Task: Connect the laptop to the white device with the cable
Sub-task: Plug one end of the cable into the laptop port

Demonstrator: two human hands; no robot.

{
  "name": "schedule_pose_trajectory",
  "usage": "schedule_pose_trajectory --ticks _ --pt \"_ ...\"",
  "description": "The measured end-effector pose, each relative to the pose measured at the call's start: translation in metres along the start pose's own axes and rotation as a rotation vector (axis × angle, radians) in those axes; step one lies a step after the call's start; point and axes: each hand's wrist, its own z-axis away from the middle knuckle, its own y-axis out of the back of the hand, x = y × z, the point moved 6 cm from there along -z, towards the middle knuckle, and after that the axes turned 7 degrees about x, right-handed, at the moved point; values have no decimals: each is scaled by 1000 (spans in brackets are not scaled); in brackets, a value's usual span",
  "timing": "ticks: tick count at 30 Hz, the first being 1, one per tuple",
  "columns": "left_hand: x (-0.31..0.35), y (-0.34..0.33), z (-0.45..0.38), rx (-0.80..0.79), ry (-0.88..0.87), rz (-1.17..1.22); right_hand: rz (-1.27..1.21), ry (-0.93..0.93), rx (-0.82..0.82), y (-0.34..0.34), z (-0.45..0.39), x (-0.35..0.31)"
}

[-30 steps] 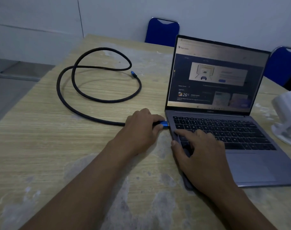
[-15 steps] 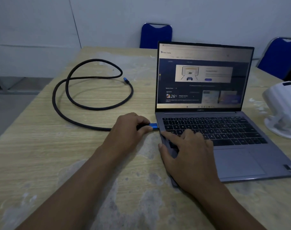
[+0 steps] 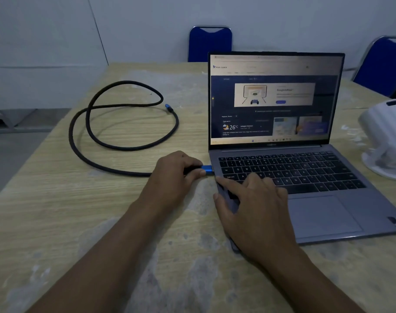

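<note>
An open grey laptop [image 3: 323, 213] with a lit screen stands on the wooden table [image 3: 57, 211]. A black braided cable [image 3: 97, 136] lies looped to its left. My left hand [image 3: 174, 175] grips the cable's blue plug [image 3: 207, 170], which is pressed against the laptop's left edge. The cable's other blue end [image 3: 168, 107] lies free on the table. My right hand [image 3: 251, 204] rests flat on the laptop's left front corner, fingers spread over the keys. The white device [image 3: 387, 136] sits at the right edge, partly cut off.
Two blue chairs stand behind the table, one [image 3: 210, 45] at the far side and one [image 3: 382, 64] at the far right. A pale wall runs behind them. The floor shows left of the table's edge.
The view has shifted, so the laptop and cable sit further left and lower in the picture. Both hands keep their hold; the blue plug stays at the laptop's left edge.
</note>
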Motion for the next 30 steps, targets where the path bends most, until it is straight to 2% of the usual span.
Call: schedule_pose_trajectory --ticks 25,30 --pt "-4 -5 2 20 24 0 3 22 9 -2 0 1" --pt "-4 -1 1 -2 22 -88 -3 45 -6 2 -1 -2"
